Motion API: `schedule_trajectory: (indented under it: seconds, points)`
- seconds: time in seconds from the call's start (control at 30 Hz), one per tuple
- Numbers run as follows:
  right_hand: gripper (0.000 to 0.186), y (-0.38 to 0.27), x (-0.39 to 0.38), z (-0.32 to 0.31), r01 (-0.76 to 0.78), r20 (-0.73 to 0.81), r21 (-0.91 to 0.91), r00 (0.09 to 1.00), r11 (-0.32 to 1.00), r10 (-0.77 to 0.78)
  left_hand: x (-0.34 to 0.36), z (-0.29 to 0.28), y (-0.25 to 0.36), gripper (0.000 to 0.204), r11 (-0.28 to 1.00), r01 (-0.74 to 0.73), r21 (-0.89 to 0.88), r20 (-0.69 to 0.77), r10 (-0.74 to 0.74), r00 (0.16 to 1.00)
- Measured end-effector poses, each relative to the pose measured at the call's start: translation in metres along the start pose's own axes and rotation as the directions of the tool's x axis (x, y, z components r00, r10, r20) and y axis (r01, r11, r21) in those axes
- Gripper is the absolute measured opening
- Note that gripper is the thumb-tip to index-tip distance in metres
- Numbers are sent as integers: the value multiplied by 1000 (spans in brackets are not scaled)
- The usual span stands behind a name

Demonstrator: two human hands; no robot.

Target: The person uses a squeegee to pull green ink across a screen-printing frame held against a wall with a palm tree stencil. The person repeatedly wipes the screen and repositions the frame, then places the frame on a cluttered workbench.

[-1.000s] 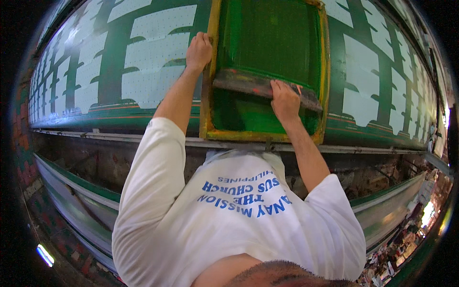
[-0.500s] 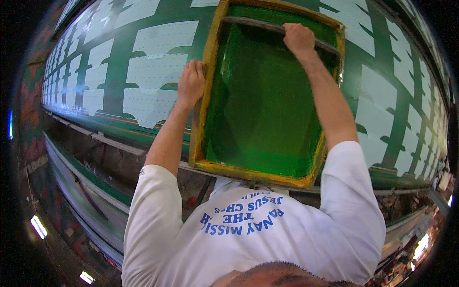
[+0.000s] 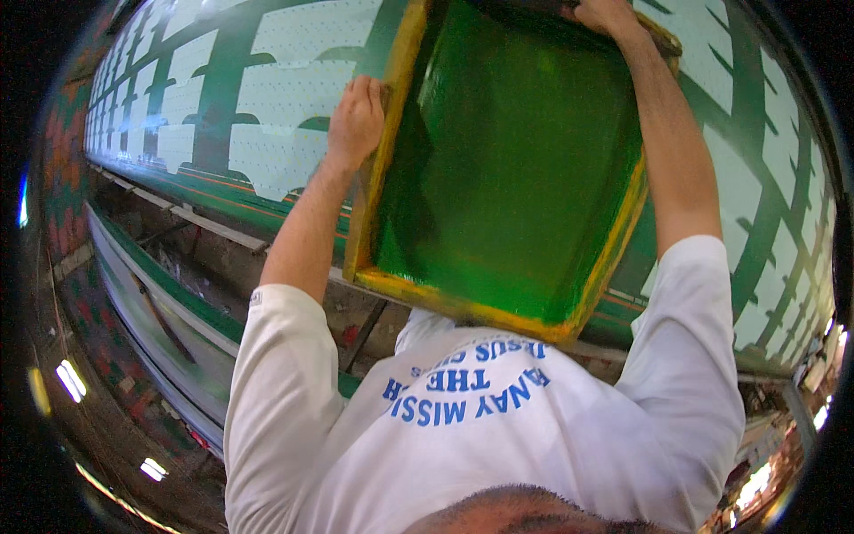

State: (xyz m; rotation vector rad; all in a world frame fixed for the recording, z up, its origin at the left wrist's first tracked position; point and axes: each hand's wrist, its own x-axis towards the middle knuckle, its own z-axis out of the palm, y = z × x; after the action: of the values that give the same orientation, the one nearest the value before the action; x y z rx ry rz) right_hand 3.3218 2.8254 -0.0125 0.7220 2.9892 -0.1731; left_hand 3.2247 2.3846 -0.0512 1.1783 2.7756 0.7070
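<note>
A wooden screen-printing frame (image 3: 445,302) with yellow-stained bars lies in front of me, its mesh (image 3: 511,187) coated in glossy green. My left hand (image 3: 358,120) is closed around the frame's left bar, thumb side hidden. At the far right corner of the frame, my right hand (image 3: 607,14) is closed at the dark squeegee (image 3: 567,9), partly cut off by the upper edge of the view. The frame sits at a slant, its near bar close to my shirt. Beneath it is a long green table (image 3: 213,111) with rows of pale printed pieces (image 3: 289,93).
More pale pieces (image 3: 721,169) lie on the table to the right. A narrow ledge (image 3: 213,227) runs along the table's near edge. Behind me on the left stands another long green-edged table (image 3: 169,285). Bright lamps (image 3: 71,380) show at the lower left.
The frame has turned slightly and its far end has shifted up and right in view. My right hand has moved farther away with the squeegee. My left hand keeps hold of the left bar.
</note>
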Motion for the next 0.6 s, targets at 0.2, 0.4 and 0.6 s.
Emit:
schedule_trajectory:
  seconds: [0.2,0.4,0.6]
  points:
    - [19,-41,-92,-2,3,86,-18,996,1000,-1,3,15,-13,27,1000,-16,-5,-50,15,999]
    - [35,-106,-244,23,28,90,12,995,1000,-29,14,29,-45,25,911,-283,301,-13,300,954]
    - [43,-200,-414,34,-120,167,191,982,974,89,14,36,-31,39,996,-32,86,-90,39,995]
